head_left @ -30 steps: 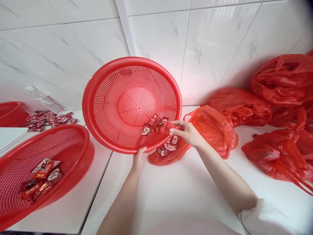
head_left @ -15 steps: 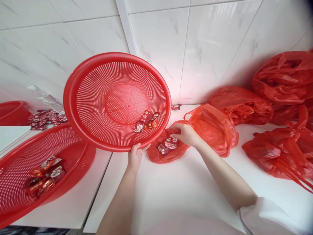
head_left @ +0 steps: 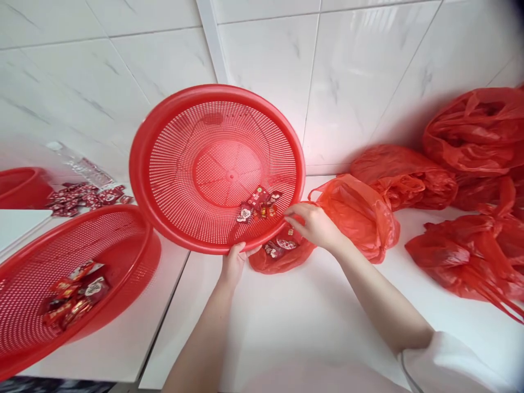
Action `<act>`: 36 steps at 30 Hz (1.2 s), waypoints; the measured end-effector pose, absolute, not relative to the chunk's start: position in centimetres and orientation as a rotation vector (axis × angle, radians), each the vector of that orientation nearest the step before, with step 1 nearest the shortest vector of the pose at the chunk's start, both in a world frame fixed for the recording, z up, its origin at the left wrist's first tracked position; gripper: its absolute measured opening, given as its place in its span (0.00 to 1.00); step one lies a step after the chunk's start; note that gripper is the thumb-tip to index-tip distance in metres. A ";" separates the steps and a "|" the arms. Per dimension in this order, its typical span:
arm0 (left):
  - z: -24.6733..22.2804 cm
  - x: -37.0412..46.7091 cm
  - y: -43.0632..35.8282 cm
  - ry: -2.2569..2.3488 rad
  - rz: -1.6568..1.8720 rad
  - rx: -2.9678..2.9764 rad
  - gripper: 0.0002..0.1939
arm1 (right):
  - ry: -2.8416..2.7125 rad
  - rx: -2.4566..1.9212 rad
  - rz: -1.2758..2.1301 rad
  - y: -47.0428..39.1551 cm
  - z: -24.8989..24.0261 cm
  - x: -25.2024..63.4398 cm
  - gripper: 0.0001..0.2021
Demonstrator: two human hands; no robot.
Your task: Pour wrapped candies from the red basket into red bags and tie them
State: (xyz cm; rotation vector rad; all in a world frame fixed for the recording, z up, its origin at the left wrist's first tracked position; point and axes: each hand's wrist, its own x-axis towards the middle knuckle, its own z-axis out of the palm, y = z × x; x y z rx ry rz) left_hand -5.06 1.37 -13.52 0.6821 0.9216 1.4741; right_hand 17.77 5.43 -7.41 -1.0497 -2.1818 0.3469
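My left hand (head_left: pixel 234 265) grips the lower rim of a red perforated plastic basket (head_left: pixel 172 229), which is tilted towards me. Several small wrapped packets (head_left: pixel 260 204) in red and dark wrappers lie together at the basket's lower right side. Just beside that rim is my right hand (head_left: pixel 313 222), its fingers loosely curved, a little apart, and nothing visible between them. Below it, a red plastic bag (head_left: pixel 282 266) sits open on the white table (head_left: pixel 278 327). Inside the bag are several similar packets (head_left: pixel 284 243), partly hidden by the basket and my right hand.
A second red basket (head_left: pixel 135 262) with several packets stands at left. Behind it are a heap of small packets (head_left: pixel 77 197) and a clear plastic bottle (head_left: pixel 88 166). More red bags (head_left: pixel 403 169) line the right side. A tiled wall (head_left: pixel 262 54) rises behind.
The basket in my left hand has shifted right, nearer my right hand, covering more of the bag. My right hand has lifted slightly from the bag to the basket's rim.
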 end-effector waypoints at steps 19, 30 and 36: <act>-14.2 -4.6 0.9 0.932 1.337 0.718 0.31 | -1.924 -1.205 0.580 5.6 -7.1 18.3 0.08; -13.6 -6.4 1.9 0.945 1.537 0.654 0.19 | -2.135 -1.286 0.678 5.7 -7.4 18.4 0.05; -13.5 -6.8 2.1 0.954 1.565 0.644 0.17 | -2.245 -1.200 0.769 5.5 -7.9 18.2 0.09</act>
